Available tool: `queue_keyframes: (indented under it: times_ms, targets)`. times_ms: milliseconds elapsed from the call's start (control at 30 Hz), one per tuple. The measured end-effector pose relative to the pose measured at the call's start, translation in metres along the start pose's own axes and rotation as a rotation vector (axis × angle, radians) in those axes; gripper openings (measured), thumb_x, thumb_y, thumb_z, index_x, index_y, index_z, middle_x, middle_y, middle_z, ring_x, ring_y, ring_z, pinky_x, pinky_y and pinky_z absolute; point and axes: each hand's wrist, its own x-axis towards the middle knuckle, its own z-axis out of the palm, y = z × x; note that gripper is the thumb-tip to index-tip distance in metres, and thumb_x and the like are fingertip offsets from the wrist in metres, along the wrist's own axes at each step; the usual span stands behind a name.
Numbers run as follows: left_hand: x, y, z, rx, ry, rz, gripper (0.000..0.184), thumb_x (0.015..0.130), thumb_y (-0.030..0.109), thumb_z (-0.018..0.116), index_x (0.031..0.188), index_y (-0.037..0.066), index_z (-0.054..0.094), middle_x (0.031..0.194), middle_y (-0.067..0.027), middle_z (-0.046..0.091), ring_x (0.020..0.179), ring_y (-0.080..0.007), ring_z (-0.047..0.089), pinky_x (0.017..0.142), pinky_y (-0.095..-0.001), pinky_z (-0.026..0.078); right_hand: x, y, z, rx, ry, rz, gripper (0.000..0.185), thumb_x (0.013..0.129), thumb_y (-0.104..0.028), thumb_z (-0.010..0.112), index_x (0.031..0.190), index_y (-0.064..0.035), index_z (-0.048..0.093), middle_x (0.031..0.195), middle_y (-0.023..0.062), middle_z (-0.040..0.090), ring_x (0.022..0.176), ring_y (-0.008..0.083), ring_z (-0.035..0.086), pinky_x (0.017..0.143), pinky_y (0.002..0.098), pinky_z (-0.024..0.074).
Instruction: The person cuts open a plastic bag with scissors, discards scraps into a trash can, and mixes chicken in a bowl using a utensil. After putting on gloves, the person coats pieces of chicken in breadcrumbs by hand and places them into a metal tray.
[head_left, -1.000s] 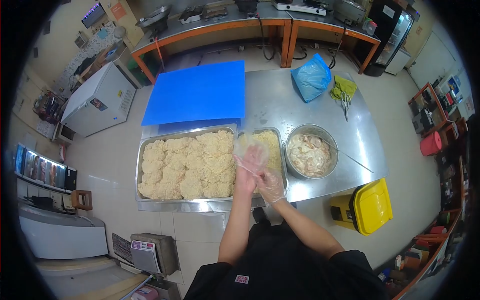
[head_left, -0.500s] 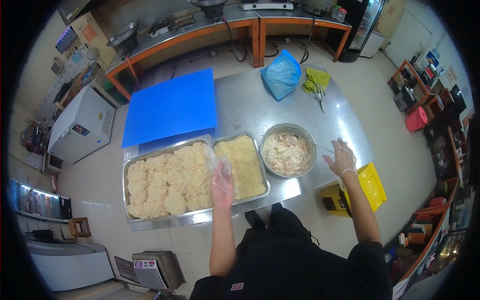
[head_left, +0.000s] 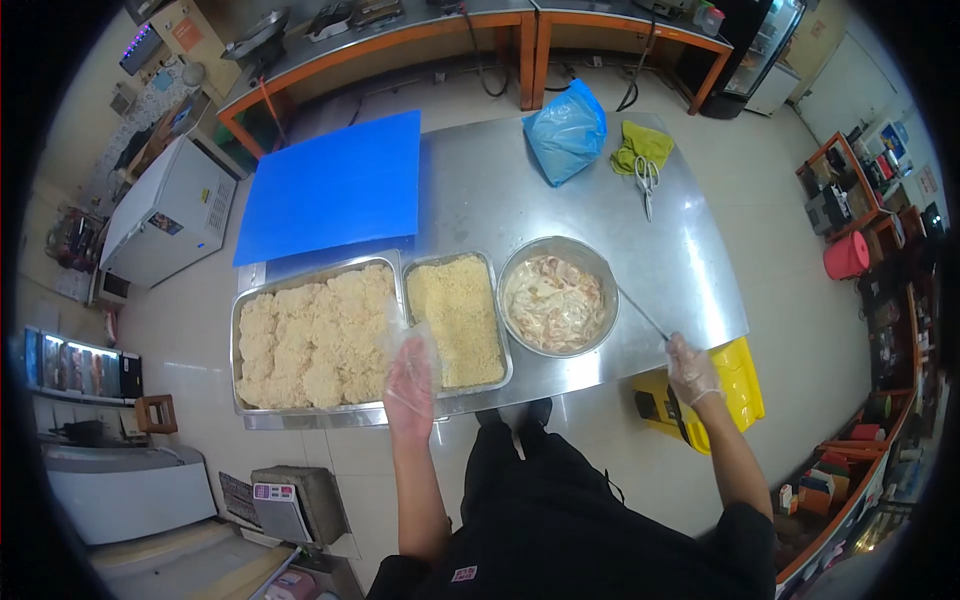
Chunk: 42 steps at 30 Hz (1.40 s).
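Note:
A clear plastic glove hangs loosely past the fingertips of my left hand [head_left: 410, 390]. That hand is open over the near edge, where the large tray [head_left: 310, 407] of crumb-coated pieces [head_left: 318, 340] meets the smaller tray [head_left: 508, 365] of loose crumbs [head_left: 455, 320]. My right hand [head_left: 693, 370], also in a clear glove, is closed round the end of a long, thin metal utensil [head_left: 642, 312]. Its shaft slopes to the rim of a round metal pot [head_left: 607, 337]. Inside the pot lies raw-looking meat in pale, wet batter [head_left: 555, 300]; the utensil's far end is hidden.
On the steel table [head_left: 470, 185] lie a blue board [head_left: 330, 190], a blue plastic bag [head_left: 565, 135], a green cloth [head_left: 643, 147] and scissors [head_left: 647, 185]. A yellow bin [head_left: 735, 385] stands by the right edge. White freezer [head_left: 165, 220] at left.
My right hand has gone from open fingers beside the utensil to a grip on its handle, lower down. The view has shifted, and my left hand stays by the trays.

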Motion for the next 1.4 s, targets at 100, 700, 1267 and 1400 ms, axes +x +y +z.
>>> queue_keyframes:
  times_ms: [100, 700, 1267, 1400]
  targets:
    - [-0.01, -0.002, -0.003, -0.005, 0.02, 0.087, 0.05, 0.105, 0.017, 0.04, 0.149, -0.004, 0.03, 0.156, -0.016, 0.034, 0.146, -0.0244, 0.03, 0.123, -0.0365, 0.024, 0.0, 0.015, 0.052, 0.063, -0.026, -0.013, 0.024, 0.103, -0.029, 0.038, 0.107, -0.0086, 0.05, 0.087, 0.0306, 0.064, 0.087, 0.0513, 0.061, 0.076, 0.0602, 0.0456]
    - [-0.07, 0.078, -0.038, -0.499, -0.442, -0.184, 0.054, 0.106, 0.022, 0.034, 0.154, 0.001, 0.021, 0.161, -0.018, 0.019, 0.149, -0.0307, 0.02, 0.123, -0.0429, 0.021, -0.036, -0.086, 0.138, 0.948, 0.07, 0.13, 0.054, 0.099, -0.055, 0.041, 0.067, -0.0126, 0.05, 0.052, -0.0017, 0.04, 0.042, 0.0149, 0.037, 0.041, 0.0349, 0.0291]
    - [-0.138, 0.165, -0.128, -0.391, -0.365, -0.125, 0.053, 0.103, 0.019, 0.038, 0.152, 0.001, 0.028, 0.157, -0.0173, 0.032, 0.147, -0.0306, 0.029, 0.122, -0.045, 0.024, 0.02, -0.07, 0.233, 1.611, 0.242, 0.353, 0.036, 0.093, -0.054, 0.059, 0.09, -0.018, 0.058, 0.073, -0.0046, 0.048, 0.063, 0.0091, 0.044, 0.055, 0.0259, 0.0364]
    - [-0.155, 0.184, -0.137, -0.515, -0.421, -0.132, 0.052, 0.103, 0.02, 0.038, 0.151, 0.001, 0.03, 0.157, -0.0174, 0.032, 0.146, -0.0306, 0.031, 0.122, -0.0446, 0.026, 0.009, -0.079, 0.221, 1.536, 0.114, 0.353, 0.038, 0.096, -0.054, 0.057, 0.078, -0.02, 0.05, 0.062, -0.0054, 0.042, 0.049, 0.0079, 0.04, 0.041, 0.0248, 0.0274]
